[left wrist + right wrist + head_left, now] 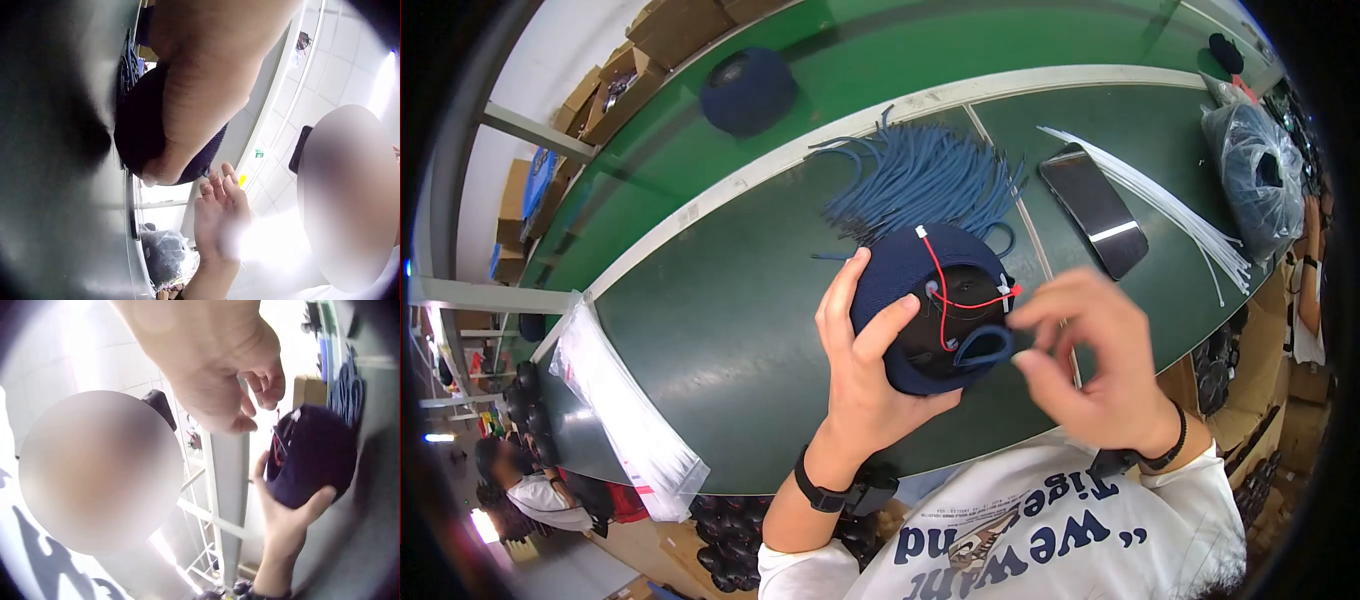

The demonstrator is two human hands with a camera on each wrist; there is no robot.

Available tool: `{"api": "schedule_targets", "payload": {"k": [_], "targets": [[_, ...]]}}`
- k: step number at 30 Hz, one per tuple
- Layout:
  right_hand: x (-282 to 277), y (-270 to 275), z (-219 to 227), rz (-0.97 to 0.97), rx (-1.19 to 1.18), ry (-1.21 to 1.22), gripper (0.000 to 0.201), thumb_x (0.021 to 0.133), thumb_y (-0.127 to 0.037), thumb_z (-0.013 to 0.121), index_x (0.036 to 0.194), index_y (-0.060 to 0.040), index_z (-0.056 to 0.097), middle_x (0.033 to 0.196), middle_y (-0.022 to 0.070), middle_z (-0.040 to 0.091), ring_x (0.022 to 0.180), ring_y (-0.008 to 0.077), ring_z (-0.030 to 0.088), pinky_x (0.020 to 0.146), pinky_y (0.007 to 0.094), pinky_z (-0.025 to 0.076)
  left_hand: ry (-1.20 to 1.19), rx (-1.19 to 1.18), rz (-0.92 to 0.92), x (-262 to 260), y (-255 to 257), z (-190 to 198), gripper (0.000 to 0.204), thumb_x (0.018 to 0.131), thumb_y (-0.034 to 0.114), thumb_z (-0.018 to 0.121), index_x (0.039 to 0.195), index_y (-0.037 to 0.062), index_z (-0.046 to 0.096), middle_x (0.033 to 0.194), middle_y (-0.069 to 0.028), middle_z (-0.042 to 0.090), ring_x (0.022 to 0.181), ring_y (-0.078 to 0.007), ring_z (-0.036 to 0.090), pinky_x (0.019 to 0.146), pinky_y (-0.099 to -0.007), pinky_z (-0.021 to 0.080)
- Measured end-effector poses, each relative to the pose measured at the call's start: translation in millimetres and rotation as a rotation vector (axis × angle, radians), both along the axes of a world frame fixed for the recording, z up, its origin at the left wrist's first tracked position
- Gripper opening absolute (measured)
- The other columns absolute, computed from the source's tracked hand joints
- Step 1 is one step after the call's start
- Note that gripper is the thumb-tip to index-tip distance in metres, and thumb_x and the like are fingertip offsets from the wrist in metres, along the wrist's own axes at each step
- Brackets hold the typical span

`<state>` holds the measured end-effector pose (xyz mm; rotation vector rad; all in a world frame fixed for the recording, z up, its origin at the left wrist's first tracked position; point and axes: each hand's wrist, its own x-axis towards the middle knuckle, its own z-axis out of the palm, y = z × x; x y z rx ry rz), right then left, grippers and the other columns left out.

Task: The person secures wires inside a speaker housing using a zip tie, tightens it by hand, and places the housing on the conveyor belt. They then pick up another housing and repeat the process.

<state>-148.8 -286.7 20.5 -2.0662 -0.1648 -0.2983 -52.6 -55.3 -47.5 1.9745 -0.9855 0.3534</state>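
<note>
My left hand grips a round navy fabric-covered object from its left and lower side. Its open face shows a black inside with red cords, white tips and a blue cord loop. Just right of that face is my right hand, fingers bent and apart, holding nothing that I can see. In the right wrist view the right hand hovers beside the navy object. The left wrist view shows the left hand around the object.
A pile of blue cords lies behind the object. To the right are a phone, white zip ties and a plastic bag. Bagged white ties lie left; another navy round piece sits beyond the table's rail.
</note>
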Motion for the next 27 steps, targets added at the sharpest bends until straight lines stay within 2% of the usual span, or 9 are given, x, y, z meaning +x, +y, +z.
{"api": "schedule_targets", "payload": {"k": [1, 2, 5, 9, 12, 15, 19, 24, 27], "targets": [[3, -8, -1, -0.018, -0.018, -0.061, 0.056, 0.081, -0.002, 0.083, 0.134, -0.0058, 0.066, 0.13, 0.0117, 0.064, 0.085, 0.0173, 0.062, 0.058, 0.0253, 0.051, 0.042, -0.07, -0.028, 2, 0, -3, 0.116, 0.049, 0.025, 0.108, 0.147, 0.0199, 0.046, 0.162, -0.0353, 0.037, 0.147, -0.0516, 0.046, 0.117, -0.0595, 0.043], [4, -13, 5, -0.026, 0.019, 0.106, 0.088, 0.076, -0.008, 0.091, 0.154, -0.0055, 0.052, 0.151, 0.0188, 0.055, 0.121, 0.0281, 0.065, 0.087, 0.0347, 0.06, 0.078, -0.14, -0.057, 5, 0, -5, 0.116, 0.049, 0.023, 0.107, 0.148, 0.02, 0.046, 0.162, -0.0349, 0.037, 0.147, -0.0519, 0.045, 0.118, -0.0598, 0.042], [24, -18, -9, 0.244, 0.026, 0.118, 0.136, 0.061, -0.026, 0.105, 0.17, -0.0039, 0.026, 0.175, 0.0271, 0.025, 0.165, 0.0424, 0.022, 0.134, 0.05, 0.021, 0.212, -0.289, -0.245, 11, 3, -8, 0.119, 0.049, 0.028, 0.108, 0.149, 0.0176, 0.044, 0.161, -0.0365, 0.038, 0.148, -0.0523, 0.045, 0.119, -0.0602, 0.043], [34, -14, 0, 0.327, -0.075, 0.037, 0.134, 0.058, -0.025, 0.105, 0.17, -0.0166, 0.032, 0.172, 0.0227, 0.027, 0.156, 0.0419, 0.039, 0.125, 0.0543, 0.04, 0.21, -0.208, -0.373, 19, -6, 5, 0.13, 0.051, 0.032, 0.109, 0.158, 0.0151, 0.037, 0.164, -0.0353, 0.036, 0.153, -0.0497, 0.042, 0.123, -0.0588, 0.039], [48, -35, 14, 0.311, -0.007, 0.05, 0.132, 0.057, -0.027, 0.105, 0.168, -0.0143, 0.036, 0.169, 0.0209, 0.034, 0.154, 0.0397, 0.042, 0.123, 0.0518, 0.041, 0.21, -0.051, -0.351, 33, -14, 37, 0.144, 0.052, 0.037, 0.11, 0.167, 0.0094, 0.027, 0.172, -0.0299, 0.03, 0.159, -0.0439, 0.036, 0.129, -0.0524, 0.032], [85, -71, 18, 0.157, -0.102, -0.182, 0.128, 0.058, -0.031, 0.103, 0.165, -0.0043, 0.039, 0.158, 0.0201, 0.051, 0.148, 0.0352, 0.05, 0.122, 0.0444, 0.041, 0.062, 0.196, -0.142, 82, -15, 72, 0.137, 0.055, 0.043, 0.108, 0.166, 0.0057, 0.036, 0.174, -0.0282, 0.029, 0.161, -0.0446, 0.031, 0.131, -0.0519, 0.028], [174, -133, 11, -0.221, -0.109, -0.182, 0.126, 0.063, -0.036, 0.102, 0.166, -0.0049, 0.036, 0.153, 0.0248, 0.052, 0.144, 0.0382, 0.053, 0.122, 0.0457, 0.042, -0.057, 0.232, 0.271, 209, -8, 37, 0.106, 0.076, 0.037, 0.098, 0.157, -0.0016, 0.042, 0.161, -0.0284, 0.045, 0.152, -0.0425, 0.044, 0.126, -0.0473, 0.038], [298, -203, -58, -0.592, -0.151, -0.198, 0.133, 0.064, -0.046, 0.102, 0.169, -0.0078, 0.029, 0.155, 0.0296, 0.045, 0.143, 0.0435, 0.052, 0.123, 0.048, 0.043, 0.15, 0.279, 0.759, 299, -39, 32, 0.13, 0.065, 0.053, 0.101, 0.163, 0.0033, 0.032, 0.165, -0.0311, 0.038, 0.156, -0.0468, 0.034, 0.127, -0.055, 0.036], [324, -228, -96, -0.594, -0.139, -0.176, 0.141, 0.065, -0.052, 0.101, 0.17, -0.0007, 0.022, 0.159, 0.0319, 0.042, 0.147, 0.046, 0.047, 0.125, 0.0492, 0.04, 0.317, 0.387, 0.827, 321, -51, 38, 0.149, 0.053, 0.065, 0.102, 0.168, 0.0086, 0.025, 0.169, -0.0322, 0.032, 0.157, -0.0484, 0.035, 0.126, -0.0572, 0.038]]}}
